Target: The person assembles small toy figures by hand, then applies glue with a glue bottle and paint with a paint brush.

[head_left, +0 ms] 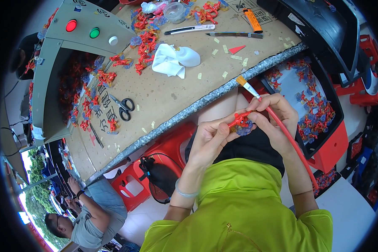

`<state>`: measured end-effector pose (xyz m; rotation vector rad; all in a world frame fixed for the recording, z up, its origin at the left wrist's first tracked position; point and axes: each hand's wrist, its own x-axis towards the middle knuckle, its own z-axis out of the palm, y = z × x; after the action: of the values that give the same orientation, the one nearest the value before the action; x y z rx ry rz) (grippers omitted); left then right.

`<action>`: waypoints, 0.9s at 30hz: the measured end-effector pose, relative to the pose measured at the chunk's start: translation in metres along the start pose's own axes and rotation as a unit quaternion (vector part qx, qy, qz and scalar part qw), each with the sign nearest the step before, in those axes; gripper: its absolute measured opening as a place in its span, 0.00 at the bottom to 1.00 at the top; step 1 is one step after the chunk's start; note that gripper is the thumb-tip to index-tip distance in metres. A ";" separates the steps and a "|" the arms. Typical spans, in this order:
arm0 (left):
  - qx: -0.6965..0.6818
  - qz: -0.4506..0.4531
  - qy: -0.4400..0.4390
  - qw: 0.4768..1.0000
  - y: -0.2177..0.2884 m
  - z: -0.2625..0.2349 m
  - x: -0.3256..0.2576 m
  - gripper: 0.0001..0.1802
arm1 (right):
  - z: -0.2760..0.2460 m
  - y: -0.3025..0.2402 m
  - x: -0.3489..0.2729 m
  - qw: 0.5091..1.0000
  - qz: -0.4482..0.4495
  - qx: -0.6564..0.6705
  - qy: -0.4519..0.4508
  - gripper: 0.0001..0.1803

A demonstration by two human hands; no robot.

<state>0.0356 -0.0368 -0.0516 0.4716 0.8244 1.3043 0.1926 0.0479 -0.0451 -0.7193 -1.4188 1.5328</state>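
Observation:
A small red figurine (pixel 238 120) with a translucent blue base is held above my lap, in front of the table edge. My left hand (pixel 211 137) pinches it from the left between thumb and fingers. My right hand (pixel 278 119) has its thumb and fingertips at the figurine's right side. Tucked in that same hand is a paintbrush (pixel 286 133). Its long red handle slants down along my right forearm, and its tan bristles point up toward the table edge. My fingers partly cover the figurine, so its finer shape is hidden.
Similar figurines (pixel 147 44) lie heaped on the table (pixel 172 101), near a grey machine box (pixel 88 29). Scissors (pixel 125 110), a white bottle with tissue (pixel 176 59), and a utility knife (pixel 189 29) lie there. A black tray (pixel 342 101) of figurines stands right; another person (pixel 92 214) sits left.

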 end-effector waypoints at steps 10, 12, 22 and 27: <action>0.070 -0.021 -0.012 0.997 -0.001 -0.009 -0.002 0.34 | -0.003 -0.004 0.004 0.996 0.076 0.047 -0.026 0.08; 0.052 -0.017 -0.016 0.998 0.002 -0.006 -0.001 0.35 | -0.004 -0.005 0.006 0.996 0.071 0.050 -0.032 0.08; -0.016 0.066 0.004 0.998 0.028 -0.010 -0.019 0.42 | -0.012 -0.048 0.092 0.940 0.027 -0.333 -0.068 0.10; -0.086 0.171 0.091 0.977 0.031 -0.030 -0.033 0.31 | 0.023 -0.017 0.149 0.741 -0.036 -0.651 -0.161 0.12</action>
<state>-0.0090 -0.0656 -0.0395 0.3694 0.7947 1.7433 0.1126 0.1687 -0.0016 -1.1627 -2.7374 0.3481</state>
